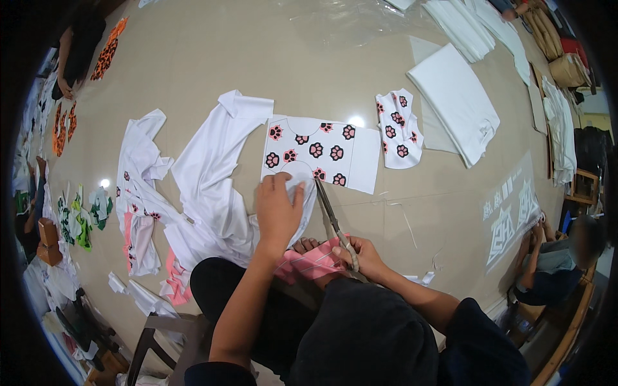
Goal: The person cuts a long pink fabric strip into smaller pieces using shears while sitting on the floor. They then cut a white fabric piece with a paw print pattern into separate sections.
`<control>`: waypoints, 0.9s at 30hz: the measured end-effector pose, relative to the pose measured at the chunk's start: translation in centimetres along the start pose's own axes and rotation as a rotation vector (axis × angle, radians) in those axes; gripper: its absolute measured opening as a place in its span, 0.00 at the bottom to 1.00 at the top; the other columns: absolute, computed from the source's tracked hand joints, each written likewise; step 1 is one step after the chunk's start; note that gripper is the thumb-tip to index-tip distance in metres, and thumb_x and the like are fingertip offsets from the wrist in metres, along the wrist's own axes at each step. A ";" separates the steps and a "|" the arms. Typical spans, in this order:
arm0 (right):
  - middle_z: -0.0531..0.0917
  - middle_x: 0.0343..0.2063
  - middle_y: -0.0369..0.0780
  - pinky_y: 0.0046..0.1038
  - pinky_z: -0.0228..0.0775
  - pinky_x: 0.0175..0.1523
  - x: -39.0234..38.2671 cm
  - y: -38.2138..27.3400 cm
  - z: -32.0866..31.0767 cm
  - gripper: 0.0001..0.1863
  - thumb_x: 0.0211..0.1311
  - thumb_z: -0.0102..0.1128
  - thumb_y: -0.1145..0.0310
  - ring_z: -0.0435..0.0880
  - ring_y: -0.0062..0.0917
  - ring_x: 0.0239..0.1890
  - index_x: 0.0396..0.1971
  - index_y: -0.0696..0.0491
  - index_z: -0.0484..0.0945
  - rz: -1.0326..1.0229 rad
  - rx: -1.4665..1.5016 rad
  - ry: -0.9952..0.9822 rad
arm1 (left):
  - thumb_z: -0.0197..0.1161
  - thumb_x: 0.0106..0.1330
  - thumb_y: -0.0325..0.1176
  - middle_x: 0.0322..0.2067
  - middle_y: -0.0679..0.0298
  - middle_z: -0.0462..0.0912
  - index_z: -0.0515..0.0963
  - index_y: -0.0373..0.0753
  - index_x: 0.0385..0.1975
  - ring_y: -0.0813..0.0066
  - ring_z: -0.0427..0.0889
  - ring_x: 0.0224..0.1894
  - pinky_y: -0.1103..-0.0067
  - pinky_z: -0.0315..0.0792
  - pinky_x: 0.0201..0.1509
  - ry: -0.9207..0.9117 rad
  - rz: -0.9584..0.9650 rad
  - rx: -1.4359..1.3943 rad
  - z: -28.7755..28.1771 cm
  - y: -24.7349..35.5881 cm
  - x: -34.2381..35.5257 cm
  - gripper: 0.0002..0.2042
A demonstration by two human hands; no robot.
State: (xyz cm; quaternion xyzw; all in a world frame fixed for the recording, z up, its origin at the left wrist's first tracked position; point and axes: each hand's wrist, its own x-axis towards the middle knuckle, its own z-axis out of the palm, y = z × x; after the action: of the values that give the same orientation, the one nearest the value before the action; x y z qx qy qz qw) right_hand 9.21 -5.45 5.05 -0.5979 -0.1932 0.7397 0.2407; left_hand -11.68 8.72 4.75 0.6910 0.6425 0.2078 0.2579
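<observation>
A white fabric panel with pink-and-black paw prints (316, 149) lies on the floor in front of me, curved outlines marked on it. My left hand (278, 209) rests on its near edge, fingers stretched out and thumb apart. In my right hand (367, 258) is a pair of scissors (331, 209), its blades pointing at the panel's near edge beside a paw print. Whether the blades are parted is hard to see. White cloth hangs from the panel under my left hand. Pink fabric (312, 260) lies below the scissors, over my foot.
Crumpled white cloth (215, 174) and paw-print pieces (145, 186) lie to the left. At right are a cut paw-print piece (400, 128) and folded white fabric (454, 96). Another person (547, 257) handles printed white cloth. Orange printed pieces (109, 51) lie far left, near another person's hand.
</observation>
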 end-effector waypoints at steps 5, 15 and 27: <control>0.84 0.26 0.36 0.22 0.75 0.33 1.0 -0.2 0.9 0.19 0.67 0.74 0.58 0.81 0.16 0.26 0.40 0.61 0.82 -0.021 0.031 -0.008 | 0.70 0.64 0.38 0.42 0.57 0.80 0.80 0.40 0.41 0.51 0.79 0.48 0.59 0.71 0.51 -0.142 -0.016 -0.022 1.5 -0.2 -1.5 0.11; 0.82 0.24 0.33 0.19 0.71 0.28 2.3 -0.4 1.9 0.19 0.67 0.74 0.57 0.78 0.13 0.23 0.37 0.61 0.82 -0.021 0.035 0.025 | 0.71 0.60 0.33 0.43 0.59 0.80 0.82 0.41 0.33 0.54 0.78 0.49 0.61 0.70 0.53 -0.064 0.015 -0.082 1.4 -0.7 -1.3 0.06; 0.81 0.22 0.33 0.19 0.68 0.25 3.1 -0.9 3.4 0.19 0.66 0.75 0.57 0.76 0.12 0.20 0.33 0.58 0.81 -0.025 0.089 0.053 | 0.71 0.58 0.33 0.47 0.58 0.82 0.82 0.40 0.31 0.53 0.77 0.54 0.62 0.69 0.61 -0.123 -0.026 -0.246 1.7 -1.8 -1.4 0.07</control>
State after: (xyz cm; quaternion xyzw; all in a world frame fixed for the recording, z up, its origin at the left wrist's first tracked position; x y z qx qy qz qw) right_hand 5.48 -2.83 3.81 -0.6034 -0.1612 0.7286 0.2814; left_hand -12.16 7.22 2.38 0.6573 0.6039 0.2390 0.3822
